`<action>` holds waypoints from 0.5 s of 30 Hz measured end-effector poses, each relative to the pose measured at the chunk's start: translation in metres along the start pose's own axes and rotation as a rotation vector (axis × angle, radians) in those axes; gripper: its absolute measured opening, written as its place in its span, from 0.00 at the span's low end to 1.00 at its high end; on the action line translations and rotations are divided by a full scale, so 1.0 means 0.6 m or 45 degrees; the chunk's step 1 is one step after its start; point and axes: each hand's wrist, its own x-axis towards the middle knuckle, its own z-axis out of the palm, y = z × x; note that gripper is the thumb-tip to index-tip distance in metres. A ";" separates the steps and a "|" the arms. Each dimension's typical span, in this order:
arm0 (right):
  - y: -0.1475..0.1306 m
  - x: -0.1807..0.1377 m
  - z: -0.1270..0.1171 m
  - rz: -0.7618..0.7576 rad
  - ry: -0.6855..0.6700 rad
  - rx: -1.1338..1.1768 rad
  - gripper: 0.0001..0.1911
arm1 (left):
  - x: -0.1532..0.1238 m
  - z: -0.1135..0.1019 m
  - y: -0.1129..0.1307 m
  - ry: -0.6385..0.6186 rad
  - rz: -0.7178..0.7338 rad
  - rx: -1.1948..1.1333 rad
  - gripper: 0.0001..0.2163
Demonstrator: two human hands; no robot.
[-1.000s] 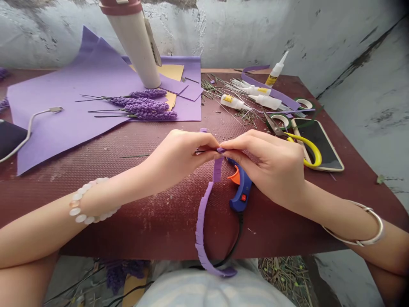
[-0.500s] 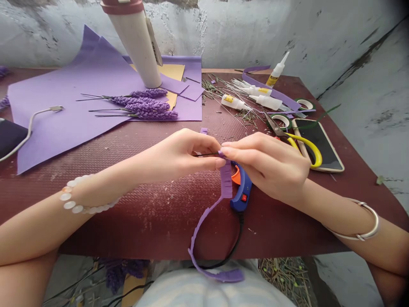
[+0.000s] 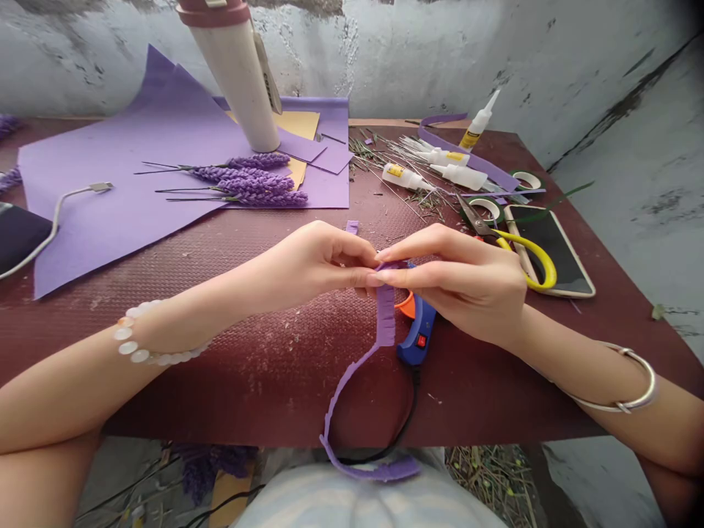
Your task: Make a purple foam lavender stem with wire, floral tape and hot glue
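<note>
The dark red counter (image 3: 247, 396) fills most of the view. Taking clock directions from where the fingertips meet, a large purple sheet (image 3: 99, 235) spreads at ten o'clock, and a white tumbler (image 3: 234, 81) stands on it at eleven.

The left hand (image 3: 330, 260) comes in from eight o'clock, the right hand (image 3: 467, 282) from four. Both sets of fingers meet at the upper end of a fringed purple strip (image 3: 386, 319), thumb and forefinger of each pinching there; what else they may clasp is hidden. Neither hand is clearly nearer. The strip hangs from them at six o'clock, its upper part long from twelve to six, then bends toward seven and curls back over the lap.

A blue glue gun (image 3: 413, 323) lies at five, partly under the right hand; yellow-handled scissors (image 3: 550, 268) rest at three. Smallest, a purple scrap (image 3: 352, 226) sits at eleven.
</note>
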 end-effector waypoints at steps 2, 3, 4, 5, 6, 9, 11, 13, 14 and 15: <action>0.005 0.000 0.003 0.122 -0.010 0.136 0.07 | -0.001 0.001 0.002 0.053 -0.036 0.015 0.07; 0.007 0.000 0.005 0.197 -0.006 0.221 0.09 | -0.001 0.002 0.003 0.089 -0.045 0.025 0.07; 0.009 0.000 0.008 0.271 0.003 0.310 0.11 | -0.002 0.003 0.004 0.130 -0.044 0.044 0.07; 0.010 -0.001 0.010 0.336 0.009 0.387 0.14 | -0.004 0.004 0.004 0.165 -0.037 0.073 0.07; 0.010 -0.001 0.011 0.391 0.006 0.441 0.17 | -0.005 0.005 0.004 0.189 -0.028 0.114 0.07; 0.005 -0.001 0.015 0.463 -0.050 0.372 0.16 | -0.008 0.011 0.003 0.214 0.001 0.270 0.08; -0.001 0.000 0.015 0.448 -0.035 0.208 0.12 | -0.010 0.016 0.002 0.256 0.032 0.398 0.08; -0.007 -0.001 0.014 0.401 0.018 0.051 0.09 | -0.011 0.022 0.001 0.340 0.075 0.576 0.07; -0.010 -0.001 0.014 0.377 0.042 -0.010 0.08 | -0.012 0.025 0.001 0.379 0.089 0.667 0.07; -0.012 -0.001 0.014 0.357 0.058 -0.056 0.07 | -0.012 0.028 0.000 0.412 0.099 0.738 0.06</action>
